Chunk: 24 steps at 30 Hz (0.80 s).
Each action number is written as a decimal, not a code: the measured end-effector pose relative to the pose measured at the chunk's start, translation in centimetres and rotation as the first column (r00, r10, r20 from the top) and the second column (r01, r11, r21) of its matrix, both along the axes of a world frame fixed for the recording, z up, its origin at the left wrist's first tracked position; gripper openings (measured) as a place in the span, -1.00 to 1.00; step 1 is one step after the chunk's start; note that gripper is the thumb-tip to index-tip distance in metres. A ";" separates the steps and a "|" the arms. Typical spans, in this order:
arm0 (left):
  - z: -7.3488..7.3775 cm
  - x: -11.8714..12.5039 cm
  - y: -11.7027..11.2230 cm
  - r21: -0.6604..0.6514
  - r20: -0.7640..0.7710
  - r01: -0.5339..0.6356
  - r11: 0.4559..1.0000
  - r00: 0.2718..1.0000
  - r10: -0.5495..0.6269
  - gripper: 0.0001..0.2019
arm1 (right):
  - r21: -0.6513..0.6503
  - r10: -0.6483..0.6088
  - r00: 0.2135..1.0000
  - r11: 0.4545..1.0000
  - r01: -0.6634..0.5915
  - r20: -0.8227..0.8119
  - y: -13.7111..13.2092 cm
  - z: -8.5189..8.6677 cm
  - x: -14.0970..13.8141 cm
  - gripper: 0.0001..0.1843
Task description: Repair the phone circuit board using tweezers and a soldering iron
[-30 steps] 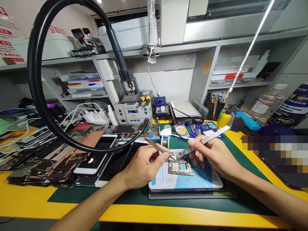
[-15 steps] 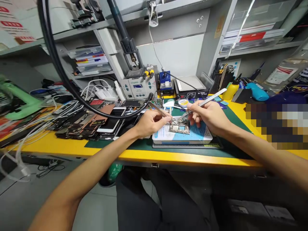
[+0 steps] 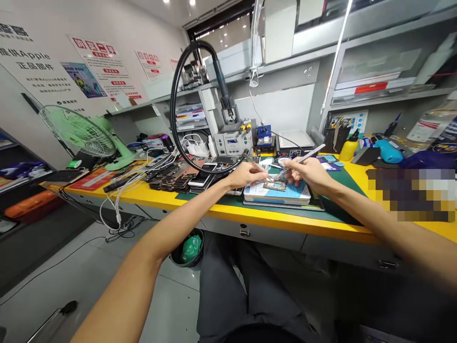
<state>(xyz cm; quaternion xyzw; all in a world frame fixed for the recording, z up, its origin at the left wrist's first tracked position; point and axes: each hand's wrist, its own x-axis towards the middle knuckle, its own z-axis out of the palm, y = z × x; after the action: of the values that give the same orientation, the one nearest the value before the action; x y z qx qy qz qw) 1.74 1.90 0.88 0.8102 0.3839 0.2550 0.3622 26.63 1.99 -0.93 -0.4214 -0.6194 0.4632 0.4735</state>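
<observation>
My left hand [image 3: 247, 175] is closed round a pair of metal tweezers [image 3: 255, 163], whose tips reach down to a small phone circuit board [image 3: 274, 186]. From the other side, my right hand [image 3: 307, 173] pinches a second pair of silver tweezers [image 3: 311, 153], also slanting down to the board. Both sets of tips meet near its upper edge; whether they grip a part is too small to tell. The board lies flat on a white and blue box [image 3: 252, 194], which rests on a green mat [image 3: 352, 190].
Left of the hands lie stacked phone parts [image 3: 171, 177], a white phone [image 3: 202, 180] and tangled white cables [image 3: 117, 200]. A black hose [image 3: 173, 109] arches over them from a hot-air station [image 3: 233, 143]. Behind the box stands a hot plate [image 3: 294, 140]; a yellow bottle [image 3: 348, 148] stands at right.
My view has swung left and up, bringing in the green fan and wall posters. Both hands keep their tweezers at the board, with little visible shift relative to it.
</observation>
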 end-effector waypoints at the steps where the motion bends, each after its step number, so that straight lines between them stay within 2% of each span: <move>1: 0.0 0.0 0.0 -0.001 -0.010 -0.001 1.000 1.000 0.001 -0.77 | -0.005 0.005 1.000 1.000 -0.005 0.013 0.1 -0.1 0.0 -0.64; 11: -0.2 -0.4 0.0 -0.030 -0.054 -0.050 0.998 0.997 0.049 -0.72 | -0.045 0.038 0.997 0.998 -0.035 0.063 0.7 -0.7 0.4 -0.75; 24: -0.3 -0.1 -1.1 0.002 -0.050 -0.101 0.995 0.994 0.101 -0.71 | -0.063 0.081 0.996 0.995 -0.083 -0.043 0.5 -1.2 0.4 -0.72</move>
<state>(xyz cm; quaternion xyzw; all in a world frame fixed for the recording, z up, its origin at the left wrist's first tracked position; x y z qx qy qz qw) 1.66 0.79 0.62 0.7957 0.4334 0.2525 0.3395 26.98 2.50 -2.15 -0.4014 -0.6111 0.5105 0.4525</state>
